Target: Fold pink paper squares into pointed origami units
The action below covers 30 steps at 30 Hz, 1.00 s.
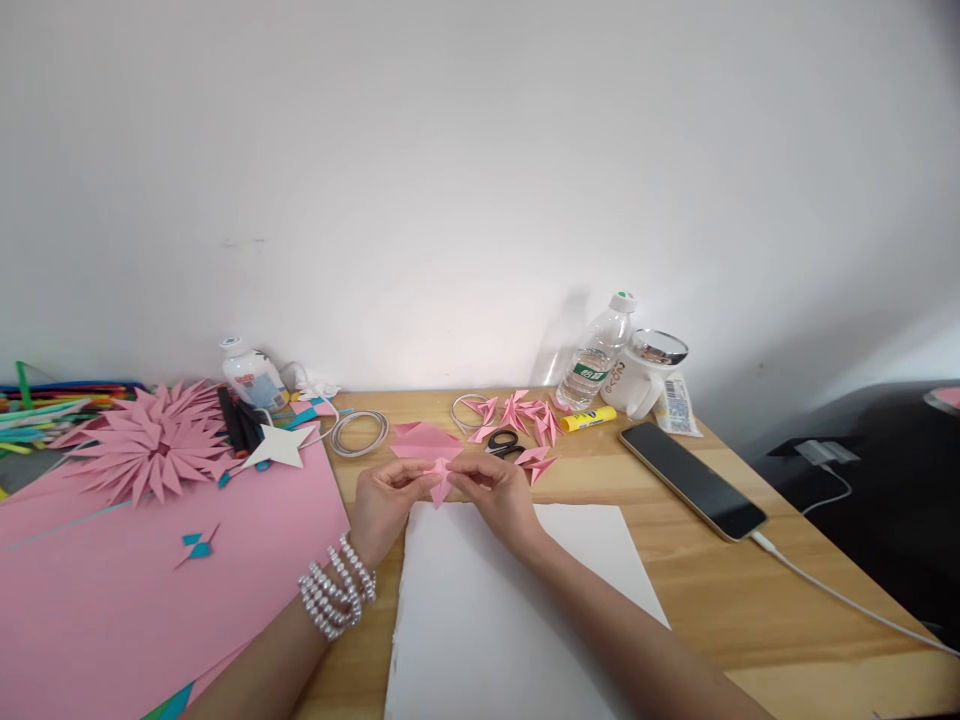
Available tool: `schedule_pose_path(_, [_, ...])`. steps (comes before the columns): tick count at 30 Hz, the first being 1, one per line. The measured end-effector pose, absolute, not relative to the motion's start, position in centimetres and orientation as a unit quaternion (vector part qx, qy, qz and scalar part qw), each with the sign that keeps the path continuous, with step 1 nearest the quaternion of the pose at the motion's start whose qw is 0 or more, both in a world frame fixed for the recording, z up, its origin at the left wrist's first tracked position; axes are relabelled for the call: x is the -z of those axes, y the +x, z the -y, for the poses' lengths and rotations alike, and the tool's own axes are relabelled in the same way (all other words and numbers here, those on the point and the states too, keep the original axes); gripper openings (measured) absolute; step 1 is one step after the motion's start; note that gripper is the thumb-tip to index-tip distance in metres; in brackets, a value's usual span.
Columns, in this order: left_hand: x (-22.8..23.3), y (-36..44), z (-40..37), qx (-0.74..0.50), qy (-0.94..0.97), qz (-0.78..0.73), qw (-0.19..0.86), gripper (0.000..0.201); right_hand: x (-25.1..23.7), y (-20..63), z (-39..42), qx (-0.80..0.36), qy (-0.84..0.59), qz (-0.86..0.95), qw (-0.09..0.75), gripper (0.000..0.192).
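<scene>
Between my two hands is a small folded pink paper piece, held up over the far edge of a white board. My left hand, with a pearl bracelet at the wrist, pinches its left side. On the other side, the thumb and fingers of my right hand grip it. Behind the hands lies pink paper. Several folded pink paper pieces lie beyond my right hand, near black-handled scissors and a yellow glue stick.
At left, a spiky pink paper flower rests on large pink sheets, near a white paper star and a white bottle. A water bottle, a lidded mug and a charging phone stand or lie at right.
</scene>
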<state>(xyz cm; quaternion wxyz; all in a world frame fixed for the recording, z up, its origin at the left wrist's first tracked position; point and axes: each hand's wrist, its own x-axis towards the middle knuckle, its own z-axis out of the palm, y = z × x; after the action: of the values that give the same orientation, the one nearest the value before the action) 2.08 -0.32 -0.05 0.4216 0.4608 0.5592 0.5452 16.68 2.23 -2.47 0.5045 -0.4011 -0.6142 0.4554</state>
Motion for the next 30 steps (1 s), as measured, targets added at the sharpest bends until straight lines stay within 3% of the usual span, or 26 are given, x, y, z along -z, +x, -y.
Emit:
schedule_pose_path(18, [0.59,1.88,-0.02,-0.547,0.467,-0.553,0.421,0.024,1.97,16.75,-2.03,-0.302,-0.38,0.712,0.508,0.011])
schedule_pose_path(25, [0.71,1.68,0.21,-0.515,0.588,-0.554,0.286,0.013,1.96,16.86,-2.11,-0.3,-0.364,0.72,0.509,0.012])
schedule_pose_path(30, [0.54,1.67,0.15,-0.477,0.552,-0.555,0.4,0.021,2.13,17.04,-2.19,-0.343,-0.385,0.703,0.49,0.01])
